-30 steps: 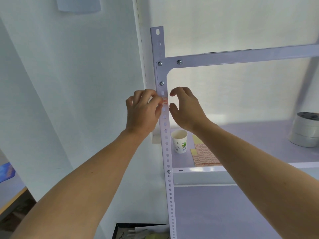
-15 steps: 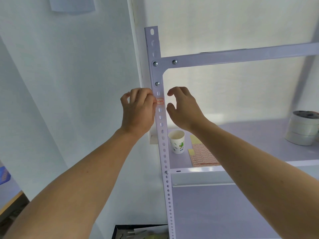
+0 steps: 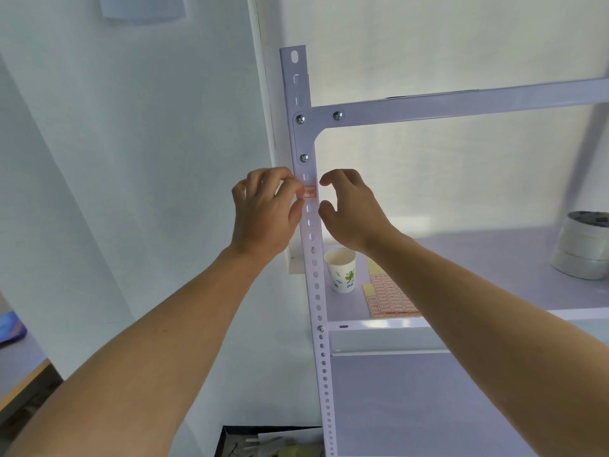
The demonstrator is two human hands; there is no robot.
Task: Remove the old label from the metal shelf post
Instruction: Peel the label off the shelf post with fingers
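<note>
two hands: both raised to the same height at the post, one on each side of it.
far left: blue object (image 3: 10, 324) at the frame edge, too cropped to identify.
left hand (image 3: 263, 216): fingers curled, back of hand toward the camera; thumb and forefinger tips closed on the left end of the label.
label (image 3: 310, 192): small, pale with red print, stuck across the front face of the post, below the lowest corner bolt, between two of the holes; right end lies flat on the metal.
post (image 3: 319, 308): white perforated metal upright, vertical, bolted to a crossbeam (image 3: 461, 100) that runs right.
right hand (image 3: 354, 214): holding nothing; fingers loosely bent, thumb and forefinger spread apart, tips just beside the post's right edge at label height. contact with the label: cannot tell.
paper cup (image 3: 341, 275): upright on the shelf board (image 3: 478, 252), just right of the post.
label sheet (image 3: 390, 300): flat on the board, right of the cup, partly hidden by the right forearm.
tape rolls (image 3: 581, 249): stacked, far right on the board.
</note>
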